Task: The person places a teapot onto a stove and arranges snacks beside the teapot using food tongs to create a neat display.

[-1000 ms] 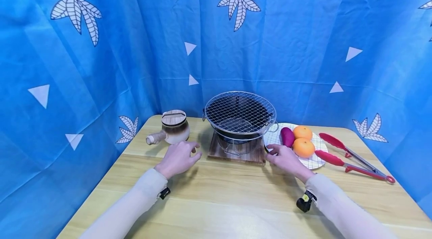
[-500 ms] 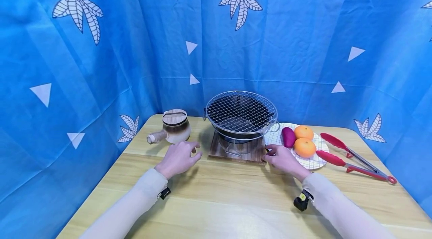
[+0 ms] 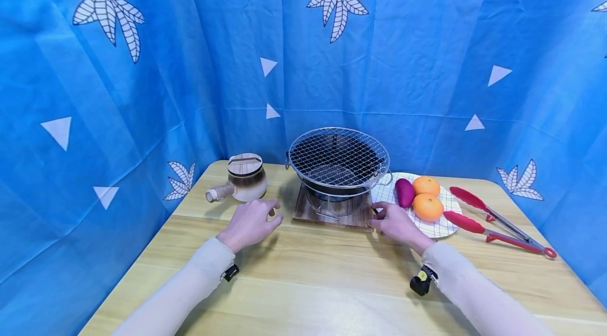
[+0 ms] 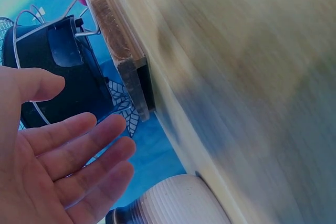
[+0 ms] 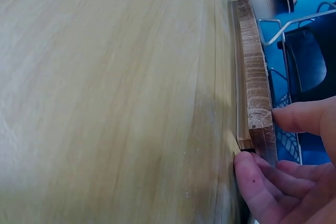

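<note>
A round grill with a wire mesh top [image 3: 339, 159] and a black body stands on a dark wooden board [image 3: 348, 221] at the middle of the table. My right hand [image 3: 394, 223] pinches the board's near right corner. In the right wrist view its thumb [image 5: 296, 116] is on the upper face and its fingertips [image 5: 249, 169] are at the lower edge. My left hand [image 3: 251, 223], fingers loosely bent with nothing in them, hovers left of the board. Behind it is a small lidded pot [image 3: 248, 183] with a side handle [image 3: 220, 193].
Right of the board, a white checked plate [image 3: 443, 228] bears a purple oval food item [image 3: 405, 192] and two orange fruits [image 3: 428, 207]. Red-tipped tongs [image 3: 502, 233] lie spread at the far right. A blue curtain [image 3: 403, 78] closes off the back and sides.
My right hand has shifted slightly left, from beside the board onto its near right corner. The left hand stays where it was.
</note>
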